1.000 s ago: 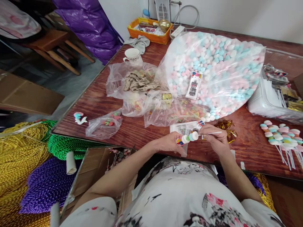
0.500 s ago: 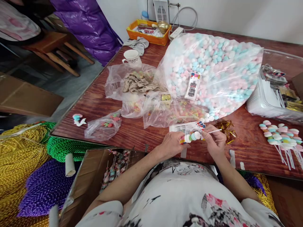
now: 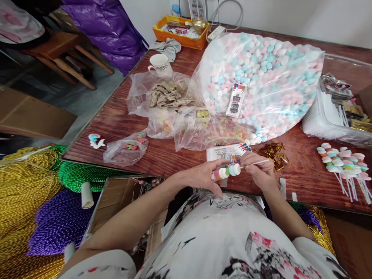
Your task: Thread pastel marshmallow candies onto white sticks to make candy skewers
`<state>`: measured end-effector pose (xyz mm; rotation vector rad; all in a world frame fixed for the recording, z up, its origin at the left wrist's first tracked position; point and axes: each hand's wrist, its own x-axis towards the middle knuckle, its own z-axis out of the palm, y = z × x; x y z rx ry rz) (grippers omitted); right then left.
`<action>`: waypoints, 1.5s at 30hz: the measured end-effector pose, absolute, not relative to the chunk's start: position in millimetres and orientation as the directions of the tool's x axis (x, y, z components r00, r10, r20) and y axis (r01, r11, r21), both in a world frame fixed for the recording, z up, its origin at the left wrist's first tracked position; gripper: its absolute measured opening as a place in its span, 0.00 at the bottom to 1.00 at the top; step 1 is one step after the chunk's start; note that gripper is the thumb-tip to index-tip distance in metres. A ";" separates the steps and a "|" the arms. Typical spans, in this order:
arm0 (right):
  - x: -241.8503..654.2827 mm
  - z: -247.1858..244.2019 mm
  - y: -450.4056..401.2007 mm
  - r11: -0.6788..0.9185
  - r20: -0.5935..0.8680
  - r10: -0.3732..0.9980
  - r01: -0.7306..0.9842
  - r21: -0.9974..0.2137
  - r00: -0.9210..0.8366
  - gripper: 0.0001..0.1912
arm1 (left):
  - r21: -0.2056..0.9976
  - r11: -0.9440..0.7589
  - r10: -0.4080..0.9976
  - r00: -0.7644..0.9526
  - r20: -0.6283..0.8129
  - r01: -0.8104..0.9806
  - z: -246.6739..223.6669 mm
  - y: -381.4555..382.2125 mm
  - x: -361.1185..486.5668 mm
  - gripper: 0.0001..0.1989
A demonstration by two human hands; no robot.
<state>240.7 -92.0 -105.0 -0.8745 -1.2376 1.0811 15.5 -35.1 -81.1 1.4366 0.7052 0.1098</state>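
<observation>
My right hand [image 3: 260, 170] pinches the white stick of a marshmallow skewer [image 3: 229, 170]. Pink, white, green and blue pieces are threaded along it, pointing left. Beside its left end, my left hand [image 3: 205, 177] is open, the thumb spread away below and the fingers partly behind the pieces; whether they touch is unclear. Just beyond the hands lies a printed white packet [image 3: 222, 152]. Gold twist ties [image 3: 274, 155] are heaped past my right hand. At the right, finished-looking skewers [image 3: 344, 164] lie in a bunch with their sticks toward me.
A large clear bag of pastel marshmallows [image 3: 261, 89] fills the back, with a printed card [image 3: 236, 100] on it. Left of it are smaller candy bags [image 3: 215, 131], a crumpled cloth [image 3: 171, 95] and a mug [image 3: 161, 64]. A clear plastic box [image 3: 325, 124] stands right; an orange tray [image 3: 186, 40] behind.
My left hand has loosened from the skewer, its thumb now spread downward. The skewer and my right hand have shifted slightly left, and more of the coloured pieces show. The view has tilted a little.
</observation>
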 end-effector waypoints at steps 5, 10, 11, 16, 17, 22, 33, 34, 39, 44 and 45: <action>250.3 -101.1 -92.4 0.283 0.303 0.950 -0.193 -0.939 -0.079 0.06 | 0.856 0.266 0.143 0.860 -0.490 0.444 -85.4 -29.2 4.4 0.25; 251.7 -97.7 -95.2 0.313 0.332 0.936 -0.157 -0.937 -0.115 0.04 | 0.835 0.258 0.160 0.831 -0.533 0.486 -90.7 -34.3 7.7 0.19; 252.0 -97.9 -95.9 0.308 0.322 0.942 -0.135 -0.942 -0.097 0.03 | 0.829 0.269 0.193 0.815 -0.546 0.491 -90.7 -36.2 9.1 0.19; 251.9 -101.6 -98.9 0.297 0.298 0.954 -0.061 -0.953 -0.017 0.03 | 0.844 0.233 0.444 0.719 -0.534 0.483 -90.0 -43.4 16.3 0.19; 250.9 -102.4 -99.3 0.302 0.303 0.953 -0.062 -0.951 -0.002 0.04 | 0.854 0.201 0.485 0.708 -0.513 0.481 -90.2 -44.1 17.8 0.18; 244.7 -105.1 -99.7 0.338 0.332 0.940 -0.077 -0.938 0.080 0.06 | 0.866 0.135 0.496 0.724 -0.479 0.481 -93.1 -47.3 24.3 0.20; 253.2 -89.6 -95.9 0.219 0.234 0.967 -0.144 -0.965 -0.099 0.04 | 0.821 0.295 -0.034 0.864 -0.503 0.489 -91.1 -37.1 25.1 0.19; 252.5 -88.1 -95.4 0.205 0.220 0.971 -0.148 -0.967 -0.095 0.04 | 0.804 0.327 -0.056 0.859 -0.508 0.497 -90.1 -36.4 26.7 0.19; 241.0 -93.1 -96.2 0.197 0.226 0.969 -0.238 -0.951 -0.098 0.06 | 0.753 0.440 -0.049 0.850 -0.524 0.490 -88.6 -32.9 33.6 0.21; 236.7 -106.8 -99.4 0.152 0.157 0.988 -0.317 -0.936 0.013 0.07 | 0.818 0.346 0.087 0.852 -0.516 0.460 -88.0 -30.3 32.3 0.23; 238.0 -108.3 -99.4 0.159 0.152 0.987 -0.322 -0.933 0.048 0.07 | 0.846 0.279 0.157 0.848 -0.506 0.454 -86.7 -30.3 31.6 0.24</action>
